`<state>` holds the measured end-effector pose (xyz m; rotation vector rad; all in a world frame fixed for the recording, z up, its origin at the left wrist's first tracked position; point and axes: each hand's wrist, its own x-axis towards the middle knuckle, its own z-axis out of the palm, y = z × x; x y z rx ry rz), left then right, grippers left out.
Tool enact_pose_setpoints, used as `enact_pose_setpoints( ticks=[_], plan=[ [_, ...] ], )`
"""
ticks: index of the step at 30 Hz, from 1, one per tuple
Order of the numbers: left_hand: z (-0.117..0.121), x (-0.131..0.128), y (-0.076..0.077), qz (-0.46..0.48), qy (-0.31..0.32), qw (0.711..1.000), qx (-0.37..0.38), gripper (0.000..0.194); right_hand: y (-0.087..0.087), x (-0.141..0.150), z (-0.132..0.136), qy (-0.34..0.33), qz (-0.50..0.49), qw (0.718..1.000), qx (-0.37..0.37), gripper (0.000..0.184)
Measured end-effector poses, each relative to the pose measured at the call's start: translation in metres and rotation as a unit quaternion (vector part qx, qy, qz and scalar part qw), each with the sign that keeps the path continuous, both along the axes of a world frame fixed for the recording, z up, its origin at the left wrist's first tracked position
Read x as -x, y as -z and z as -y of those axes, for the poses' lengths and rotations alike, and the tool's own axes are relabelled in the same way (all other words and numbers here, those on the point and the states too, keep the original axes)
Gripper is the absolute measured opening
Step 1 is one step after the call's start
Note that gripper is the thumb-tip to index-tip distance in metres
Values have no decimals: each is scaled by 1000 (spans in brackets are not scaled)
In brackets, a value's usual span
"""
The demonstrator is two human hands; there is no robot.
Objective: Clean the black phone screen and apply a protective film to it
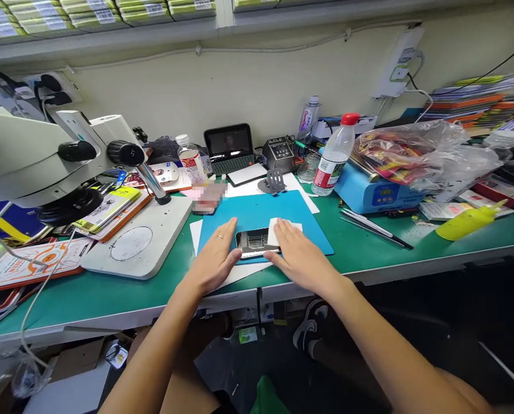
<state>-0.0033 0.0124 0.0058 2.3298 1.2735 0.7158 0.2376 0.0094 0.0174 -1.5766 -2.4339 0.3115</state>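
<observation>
A dark phone (pixel 252 242) lies on a blue mat (pixel 265 214) near the front edge of the green bench. My left hand (pixel 216 257) rests flat beside the phone's left end, fingers stretched out and together, a ring on one finger. My right hand (pixel 298 256) lies flat over the phone's right end, fingers extended, pressing a white cloth or wipe (pixel 278 228) onto it. Neither hand grips anything. White paper sheets (pixel 244 270) lie under the mat.
A white microscope (pixel 45 155) and its base plate (pixel 138 244) stand at left. Behind the mat are water bottles (pixel 333 155), a small screen (pixel 229 144), a blue heater box (pixel 369 190), tweezers (pixel 375 227), a yellow squeeze bottle (pixel 470 221) and plastic bags (pixel 416 149).
</observation>
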Motion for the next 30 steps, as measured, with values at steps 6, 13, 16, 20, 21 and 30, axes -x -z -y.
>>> enact_pose_setpoints(
  ticks=[6, 13, 16, 20, 21, 30],
  plan=[
    [2, 2, 5, 19, 7, 999, -36, 83, -4, 48, 2, 17, -15, 1000, 5, 108],
    [0, 5, 6, 44, -3, 999, -15, 83, -4, 17, 29, -73, -18, 997, 2, 93],
    [-3, 2, 4, 52, -4, 999, -13, 84, -3, 24, 16, -2, 1, 1000, 0, 100],
    [-1, 5, 4, 55, -2, 998, -23, 80, 0, 61, 13, -45, -36, 998, -21, 100],
    [0, 7, 5, 58, -1, 998, -26, 79, 1, 64, 17, -67, -44, 996, -25, 98],
    [-5, -2, -1, 53, -7, 997, -53, 83, -1, 16, 7, -26, -14, 1000, 4, 106]
  ],
)
